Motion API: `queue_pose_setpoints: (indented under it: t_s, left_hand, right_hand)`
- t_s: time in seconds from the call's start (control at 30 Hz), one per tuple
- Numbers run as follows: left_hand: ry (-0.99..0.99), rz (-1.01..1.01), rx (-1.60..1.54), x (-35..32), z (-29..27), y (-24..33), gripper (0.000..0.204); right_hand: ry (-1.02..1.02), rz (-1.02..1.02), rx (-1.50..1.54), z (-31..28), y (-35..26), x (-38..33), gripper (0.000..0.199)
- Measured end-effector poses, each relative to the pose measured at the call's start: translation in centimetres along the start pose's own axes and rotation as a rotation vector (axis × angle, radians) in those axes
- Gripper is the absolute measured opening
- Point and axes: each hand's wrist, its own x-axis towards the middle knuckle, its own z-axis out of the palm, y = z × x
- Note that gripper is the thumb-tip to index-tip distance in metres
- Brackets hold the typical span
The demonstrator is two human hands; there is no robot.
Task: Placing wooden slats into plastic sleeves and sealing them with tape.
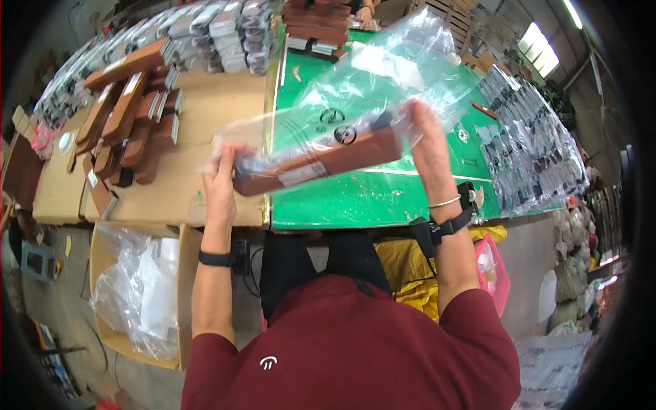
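A long reddish-brown bar [365, 152] with a rounded left end and a white label lies inside a clear plastic bag [311, 109] printed with dark marks. The bag is held up over the green tabletop [321, 201], its loose end spreading away to the far right. My left hand [220, 179] is closed on the bagged bar's left end, thumb and fingers pinching it through the film. At the other end my right hand [428, 133] grips the bag beside the bar, fingers partly hidden by shiny, crumpled film.
Loose brown bars [133, 113] lie piled on cardboard [205, 164] at left, with wrapped bars [229, 31] stacked behind. More wrapped pieces [523, 143] stand at right, brown bars [316, 24] at the back. A carton [184, 294] of plastic bags sits below left. Another person's hand [364, 15] shows far off.
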Motion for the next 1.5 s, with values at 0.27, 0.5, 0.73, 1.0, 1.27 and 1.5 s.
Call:
queue_pose_setpoints:
  t_s: [0.27, 0.5, 0.73, 1.0, 1.27, 1.5]
  left_hand:
    - [-0.008, -0.167, -0.029, 1.0, -0.5, -5.5, 0.028]
    - [0.016, -0.292, 0.128, 1.4, -0.8, -6.3, 0.023]
    - [-0.198, -0.652, 0.267, 5.3, -0.3, -10.5, 0.029]
    - [-0.217, -0.774, 0.333, 7.9, 1.2, -11.1, 0.033]
    - [-0.700, 0.543, 0.926, 0.9, 16.2, -6.5, 0.045]
    - [-0.877, 0.282, 1.113, 0.3, 17.7, -13.9, 0.058]
  right_hand:
    - [0.110, 0.086, 0.201, -2.9, 3.6, -2.3, 0.030]
    - [0.355, 0.196, 0.278, -3.4, 6.1, -4.5, 0.031]
    - [0.631, 0.451, 0.298, -7.9, 14.2, -7.4, 0.029]
    - [0.629, 0.482, 0.212, -8.5, 12.1, -8.0, 0.034]
    - [0.642, 0.486, 0.295, -8.8, 12.0, -8.1, 0.039]
    - [0.726, 0.321, 0.107, -12.3, 10.3, -7.4, 0.041]
